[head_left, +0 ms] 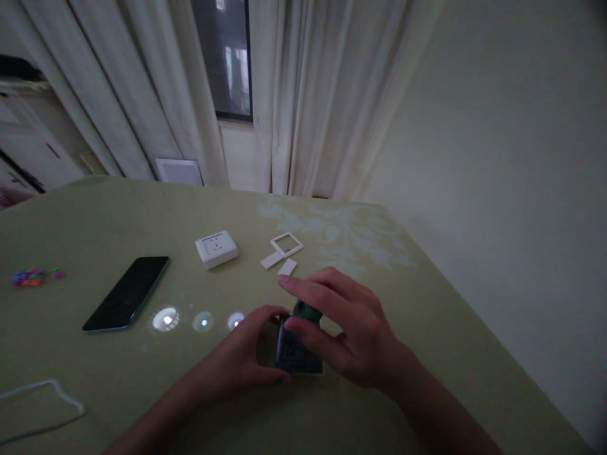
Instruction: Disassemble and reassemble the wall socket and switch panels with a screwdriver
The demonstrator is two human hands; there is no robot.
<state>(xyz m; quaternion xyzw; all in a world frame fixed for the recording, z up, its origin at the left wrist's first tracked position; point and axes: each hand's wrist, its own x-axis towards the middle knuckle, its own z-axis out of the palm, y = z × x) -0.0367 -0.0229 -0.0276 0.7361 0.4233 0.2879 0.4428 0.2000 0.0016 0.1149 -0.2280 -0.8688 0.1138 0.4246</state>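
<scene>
In the head view, a dark, square wall-switch module (298,355) with a pale edge lies on the table in front of me. My left hand (244,354) grips it from the left side, fingers at its far edge and thumb at its near corner. Over the module, my right hand (353,328) is closed around the green handle of a screwdriver (307,311). The screwdriver's tip is hidden. Just beyond my right fingers lie a white square frame (300,248) and two white rectangular plates (272,260).
A white socket box (217,250) sits farther back, left of centre. A black phone (128,294) lies to the left, with small colourful pieces (33,277) beyond it. At the near left is a white cable (59,392). Curtains (322,95) hang behind the table.
</scene>
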